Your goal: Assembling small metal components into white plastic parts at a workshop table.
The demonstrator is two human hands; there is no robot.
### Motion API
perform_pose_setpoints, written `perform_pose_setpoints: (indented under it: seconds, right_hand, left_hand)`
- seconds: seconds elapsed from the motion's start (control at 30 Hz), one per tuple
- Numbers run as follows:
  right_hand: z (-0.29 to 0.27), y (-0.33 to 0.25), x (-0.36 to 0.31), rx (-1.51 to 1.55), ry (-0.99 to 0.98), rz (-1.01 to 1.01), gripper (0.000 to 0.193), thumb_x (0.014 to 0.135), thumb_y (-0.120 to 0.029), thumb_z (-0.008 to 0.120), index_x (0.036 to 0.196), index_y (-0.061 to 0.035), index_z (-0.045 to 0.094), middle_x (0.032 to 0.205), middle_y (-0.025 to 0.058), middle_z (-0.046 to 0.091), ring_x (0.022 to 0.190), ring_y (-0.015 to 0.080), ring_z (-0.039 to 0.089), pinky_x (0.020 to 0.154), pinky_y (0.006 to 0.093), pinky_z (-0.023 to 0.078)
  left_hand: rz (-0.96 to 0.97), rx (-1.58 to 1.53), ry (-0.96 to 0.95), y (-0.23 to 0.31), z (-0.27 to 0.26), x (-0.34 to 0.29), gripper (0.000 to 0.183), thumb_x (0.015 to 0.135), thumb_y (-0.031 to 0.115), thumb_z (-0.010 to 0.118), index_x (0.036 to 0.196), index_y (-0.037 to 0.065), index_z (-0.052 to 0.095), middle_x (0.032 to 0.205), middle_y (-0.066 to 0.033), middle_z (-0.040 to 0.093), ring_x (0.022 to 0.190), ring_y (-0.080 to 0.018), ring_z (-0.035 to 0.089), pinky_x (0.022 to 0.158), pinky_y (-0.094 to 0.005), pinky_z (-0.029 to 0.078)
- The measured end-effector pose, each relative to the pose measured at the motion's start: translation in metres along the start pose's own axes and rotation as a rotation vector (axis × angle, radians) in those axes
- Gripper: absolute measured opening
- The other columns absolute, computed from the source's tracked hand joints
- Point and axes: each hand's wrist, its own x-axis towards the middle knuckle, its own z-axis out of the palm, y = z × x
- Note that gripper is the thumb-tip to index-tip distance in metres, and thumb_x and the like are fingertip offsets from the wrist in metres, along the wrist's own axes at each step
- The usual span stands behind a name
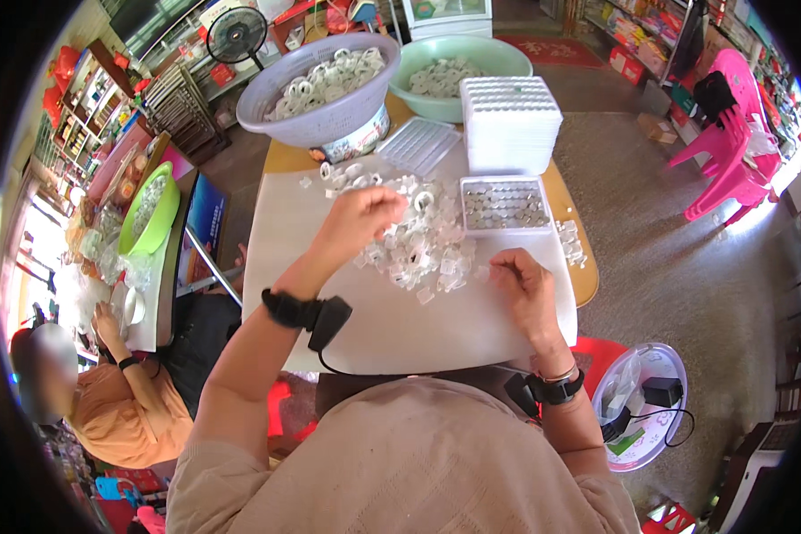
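Over a loose pile of small white and translucent plastic pieces [416,254], my left hand [362,222] hovers with its fingers curled together. What it pinches, if anything, is too small to make out. My right hand [527,289] is to the right of the pile, thumb and fingers drawn together and slightly blurred. A faint translucent bit shows by its fingertips, but I cannot tell whether it is held. Just beyond that hand lies a white tray [505,231] with rows of small silvery round pieces. White ring-shaped parts [351,175] lie at the pile's far left.
A tall stack of white trays [512,133] and a ridged translucent tray [420,145] stand farther back. Behind are a lavender basket [329,133] and a green basin [507,55], both holding white parts. A co-worker [138,400] sits at left; a round tub [659,445] is at lower right.
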Motion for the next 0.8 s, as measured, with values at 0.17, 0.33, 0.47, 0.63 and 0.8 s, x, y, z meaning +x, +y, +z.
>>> perform_pose_setpoints:
  seconds: [0.17,0.33,0.47,0.63,0.8]
  right_hand:
    - [0.001,0.000,0.000,0.019,-0.002,0.002,0.007,0.087,-0.002,0.059,0.093,0.0002,0.061,0.072,0.0034,0.061,0.066,0.0083,0.055,0.061,0.0231,0.045]
    - [0.002,-0.005,-0.002,-0.050,0.021,-0.041,0.006,0.087,-0.002,0.059,0.092,-0.0003,0.061,0.072,0.0039,0.060,0.065,0.0089,0.054,0.060,0.0238,0.045]
    - [0.002,-0.010,-0.003,-0.103,0.028,-0.061,0.006,0.086,-0.003,0.059,0.092,-0.0006,0.061,0.071,0.0045,0.060,0.064,0.0095,0.054,0.059,0.0243,0.044]
    - [0.003,-0.008,-0.004,-0.092,0.050,-0.050,0.007,0.086,-0.003,0.059,0.092,-0.0006,0.061,0.072,0.0042,0.060,0.064,0.0093,0.054,0.059,0.0241,0.044]
    - [0.002,-0.006,-0.003,-0.112,0.044,-0.071,0.007,0.087,-0.003,0.060,0.093,-0.0007,0.061,0.073,0.0039,0.061,0.065,0.0088,0.054,0.059,0.0241,0.045]
  left_hand:
    - [0.323,0.454,0.076,-0.024,0.022,-0.061,0.024,0.080,0.009,0.070,0.104,0.005,0.065,0.094,-0.0045,0.062,0.075,-0.0134,0.057,0.064,-0.0260,0.048]
    - [0.259,0.455,0.085,-0.038,0.030,-0.066,0.029,0.077,0.004,0.069,0.106,0.005,0.064,0.095,-0.0051,0.061,0.076,-0.0142,0.058,0.067,-0.0267,0.049]
    - [0.070,0.017,0.061,-0.039,0.024,-0.062,0.027,0.083,0.003,0.063,0.110,0.002,0.062,0.092,-0.0045,0.062,0.078,-0.0131,0.058,0.069,-0.0266,0.049]
    - [-0.015,-0.960,-0.042,-0.046,0.026,-0.057,0.033,0.090,0.004,0.056,0.123,0.000,0.055,0.091,-0.0071,0.062,0.080,-0.0140,0.058,0.070,-0.0254,0.049]
    - [0.012,-1.203,-0.299,-0.058,0.032,-0.041,0.034,0.090,0.008,0.058,0.123,0.000,0.053,0.100,-0.0118,0.059,0.083,-0.0169,0.056,0.067,-0.0234,0.049]
